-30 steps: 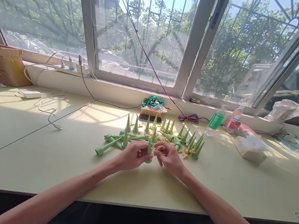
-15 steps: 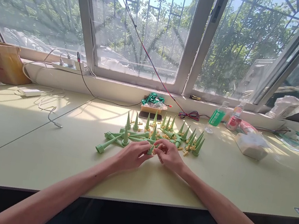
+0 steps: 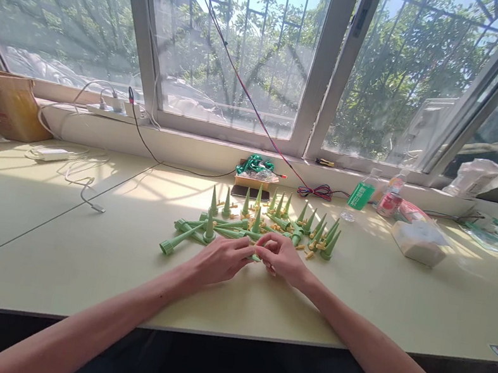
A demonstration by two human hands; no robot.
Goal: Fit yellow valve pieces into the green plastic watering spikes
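Observation:
My left hand (image 3: 224, 258) is closed around a small green plastic spike (image 3: 255, 258), which lies tilted between my two hands and is mostly covered by fingers. The fingertips of my right hand (image 3: 281, 260) are pinched together against it. Whatever they grip is hidden. Just beyond my hands is a loose group of matching green cone-shaped spikes, several standing upright, such as one cone (image 3: 209, 229) near my left hand. Others lie flat, among them a long green spike (image 3: 179, 242). Small yellow plastic pieces (image 3: 309, 255) are scattered among them.
A black phone (image 3: 250, 194) lies before a small box of green material (image 3: 255, 175). A green-labelled bottle (image 3: 361, 197), a can (image 3: 389, 205) and a white tissue pack (image 3: 420, 240) stand on the right. White cables (image 3: 81, 179) and a cardboard box (image 3: 12, 106) are left.
The spike between my hands has tipped from upright to lying, and less of it shows. My right fingers have closed in towards my left hand.

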